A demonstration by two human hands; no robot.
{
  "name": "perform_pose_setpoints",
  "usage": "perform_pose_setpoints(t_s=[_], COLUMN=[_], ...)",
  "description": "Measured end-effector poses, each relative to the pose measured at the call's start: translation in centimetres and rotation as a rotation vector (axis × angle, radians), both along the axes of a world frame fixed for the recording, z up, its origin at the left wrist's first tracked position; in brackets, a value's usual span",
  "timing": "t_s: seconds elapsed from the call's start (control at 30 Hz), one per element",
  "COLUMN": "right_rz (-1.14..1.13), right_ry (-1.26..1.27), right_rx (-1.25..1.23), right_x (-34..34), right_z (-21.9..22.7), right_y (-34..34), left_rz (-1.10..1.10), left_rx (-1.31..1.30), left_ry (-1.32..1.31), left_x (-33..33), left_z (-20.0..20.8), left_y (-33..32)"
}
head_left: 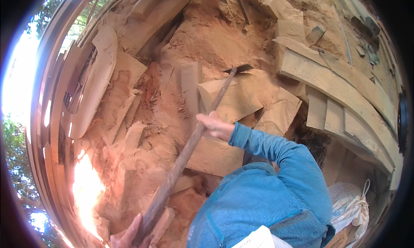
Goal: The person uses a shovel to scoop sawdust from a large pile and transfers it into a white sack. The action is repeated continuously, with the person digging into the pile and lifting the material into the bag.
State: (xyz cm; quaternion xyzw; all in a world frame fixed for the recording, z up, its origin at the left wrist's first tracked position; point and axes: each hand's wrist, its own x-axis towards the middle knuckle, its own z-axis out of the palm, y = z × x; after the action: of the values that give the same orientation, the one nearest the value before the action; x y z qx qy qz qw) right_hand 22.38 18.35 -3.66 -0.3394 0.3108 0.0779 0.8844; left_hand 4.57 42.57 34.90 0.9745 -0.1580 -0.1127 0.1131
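Note:
A hoe with a long wooden handle [181, 159] runs from the lower left up toward the middle of the head view. At its far end a dark metal blade [241, 68] rests among sawdust and wood offcuts, its lower part hidden. My right hand [216, 126] is closed round the handle about halfway along. Low down, near the frame's bottom edge, my left hand [129, 236] grips the handle's near end, partly cut off by the frame. Beneath the blade lies a pale, dust-covered wood piece [235, 97].
Reddish-brown sawdust [207, 45] covers the ground, with several offcuts [215, 155] strewn in it. Long curved slabs [332, 82] are stacked at right. A wooden slat wall [56, 131] stands at left, beside a bright sun patch [86, 187]. A white sack [347, 202] sits at lower right.

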Motion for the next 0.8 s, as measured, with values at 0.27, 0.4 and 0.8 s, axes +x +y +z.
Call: perform_pose_setpoints(t_s=[0.27, 0.4, 0.8], right_rz=[-0.042, -0.187, -0.269], right_ry=[0.056, 0.231, 0.202], right_rx=[-0.066, -0.056, 0.431], right_x=[7.9, 6.3, -2.5], right_z=[-10.4, -14.5, -20.1], right_y=[-4.5, 0.6, -1.1], left_rz=[0.007, 0.161, 0.095], left_rx=[0.044, -0.085, 0.114], left_ry=[0.094, 0.171, -0.069], left_x=[8.6, 5.8, -5.4], left_z=[-7.8, -13.5, -29.8], left_y=[-4.0, 1.8, 6.3])
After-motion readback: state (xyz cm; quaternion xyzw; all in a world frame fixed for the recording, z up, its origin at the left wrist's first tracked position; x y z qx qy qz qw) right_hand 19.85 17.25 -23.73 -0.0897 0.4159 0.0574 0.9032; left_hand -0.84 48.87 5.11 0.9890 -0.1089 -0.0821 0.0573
